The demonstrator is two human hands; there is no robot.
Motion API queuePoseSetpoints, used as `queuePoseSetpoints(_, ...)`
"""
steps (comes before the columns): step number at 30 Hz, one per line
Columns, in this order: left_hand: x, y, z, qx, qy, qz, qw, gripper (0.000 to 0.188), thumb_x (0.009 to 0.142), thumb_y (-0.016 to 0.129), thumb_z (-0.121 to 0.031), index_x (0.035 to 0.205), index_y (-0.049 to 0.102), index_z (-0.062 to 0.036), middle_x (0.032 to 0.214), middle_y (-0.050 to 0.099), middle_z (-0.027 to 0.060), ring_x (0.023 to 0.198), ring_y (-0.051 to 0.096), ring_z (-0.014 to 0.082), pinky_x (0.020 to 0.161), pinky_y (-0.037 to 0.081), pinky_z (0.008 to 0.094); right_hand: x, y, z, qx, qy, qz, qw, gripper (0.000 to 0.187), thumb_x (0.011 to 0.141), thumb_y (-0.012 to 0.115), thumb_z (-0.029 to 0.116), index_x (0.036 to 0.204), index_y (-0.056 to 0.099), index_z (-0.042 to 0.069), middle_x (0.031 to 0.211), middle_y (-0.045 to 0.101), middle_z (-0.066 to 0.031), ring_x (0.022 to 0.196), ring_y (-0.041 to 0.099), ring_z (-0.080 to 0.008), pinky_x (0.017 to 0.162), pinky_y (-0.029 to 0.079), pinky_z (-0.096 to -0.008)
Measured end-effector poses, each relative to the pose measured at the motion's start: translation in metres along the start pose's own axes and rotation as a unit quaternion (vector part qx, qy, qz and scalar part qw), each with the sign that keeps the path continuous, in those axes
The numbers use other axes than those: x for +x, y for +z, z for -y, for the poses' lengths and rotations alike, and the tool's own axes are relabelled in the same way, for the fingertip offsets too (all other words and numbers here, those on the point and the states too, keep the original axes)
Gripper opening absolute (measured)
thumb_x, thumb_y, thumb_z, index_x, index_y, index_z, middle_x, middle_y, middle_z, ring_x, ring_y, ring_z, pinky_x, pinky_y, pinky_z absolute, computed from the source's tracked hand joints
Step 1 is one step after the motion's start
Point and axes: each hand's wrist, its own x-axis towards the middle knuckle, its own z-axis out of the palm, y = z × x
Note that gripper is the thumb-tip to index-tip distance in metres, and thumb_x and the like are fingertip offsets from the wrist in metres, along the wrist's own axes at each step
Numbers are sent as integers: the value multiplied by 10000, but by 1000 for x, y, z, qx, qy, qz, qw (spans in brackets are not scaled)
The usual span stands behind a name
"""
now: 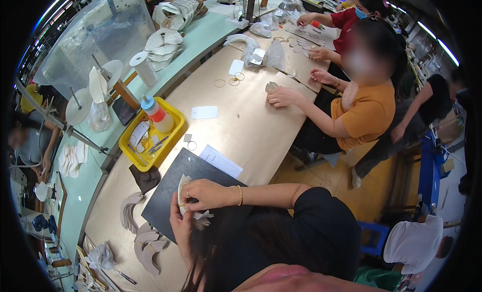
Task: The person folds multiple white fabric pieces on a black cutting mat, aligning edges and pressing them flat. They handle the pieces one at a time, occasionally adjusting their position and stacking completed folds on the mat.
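Observation:
Above a dark board (168, 201), both my hands are closed on a bundle of thin, pale cut pieces (184, 183). My left hand (179, 223) grips it from the near left side, thumb against the pieces. From the right, my right hand (207, 193) reaches over with its fingers bent onto the bundle. A thin yellow band, seemingly a rubber band, shows on the bundle between my fingers. Loose pale ends stick out below my right hand. Stacks of curved greyish pieces (130, 211) and more curved pieces (148, 249) lie left of the board.
A yellow tray (182, 122) holds a bottle (156, 114), tweezers and small items. Near the board lie a printed sheet (221, 161) and a dark cloth piece (144, 178). Rubber bands (234, 82) and a white card (204, 112) lie farther off. A co-worker in orange (369, 116) sits along the table.

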Motion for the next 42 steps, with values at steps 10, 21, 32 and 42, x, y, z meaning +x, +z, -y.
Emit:
queuePoseSetpoints(10,-14,-5,-9,-70,-44,-7,997,683,945,634,-24,1538,298,22,1324,577,130,1147,589,171,965,473,282,1,-9,0,148,89,104,980,141,834,715,124,892,674,2,886,659,-97,816,640,-214,768,510,-324)
queuePoseSetpoints(21,-11,-6,5,49,-19,-42,998,410,891,725,-42,1213,476,12,1071,643,129,918,620,115,797,502,236,-9,-18,4,183,116,93,972,136,834,684,141,893,697,19,890,681,-79,852,644,-188,816,499,-322)
queuePoseSetpoints(32,-26,-4,4,61,-25,-61,996,380,896,737,-59,1208,548,46,1087,667,116,951,639,127,848,509,251,-17,-7,-2,196,129,106,966,144,887,690,163,903,686,20,910,657,-68,841,622,-178,810,482,-306)
queuePoseSetpoints(42,-23,0,5,80,-24,-79,993,392,916,701,-48,1267,572,70,1101,679,106,929,638,112,810,499,230,-21,-5,-4,288,109,64,949,118,884,666,131,883,631,18,862,665,-55,791,631,-147,750,505,-299)
